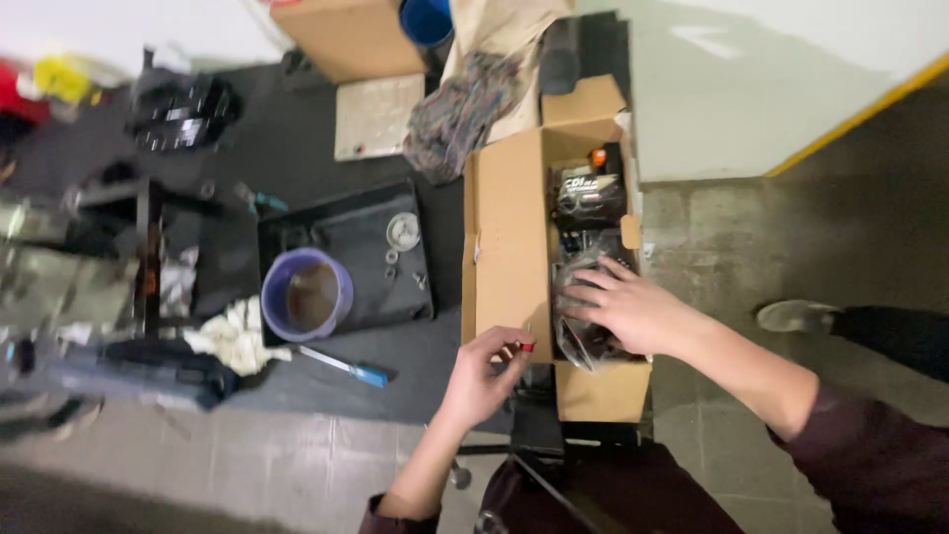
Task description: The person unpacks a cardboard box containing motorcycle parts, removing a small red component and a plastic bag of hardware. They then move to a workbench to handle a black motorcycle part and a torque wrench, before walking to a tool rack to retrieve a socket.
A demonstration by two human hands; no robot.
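An open cardboard box (514,237) stood on the floor (297,465), with bagged parts (585,287) in its right half. Left of the box lay a tray (341,247) carrying a bucket (306,294) at its near left corner. A screwdriver (344,365) lay just before the tray, a rag (235,336) beside the bucket.

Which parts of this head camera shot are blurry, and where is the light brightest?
Head view: the left edge smears into blur, while the open brown cardboard box and both hands stay fairly sharp; the pale wall at top right is brightest, the dark floor mat dim.
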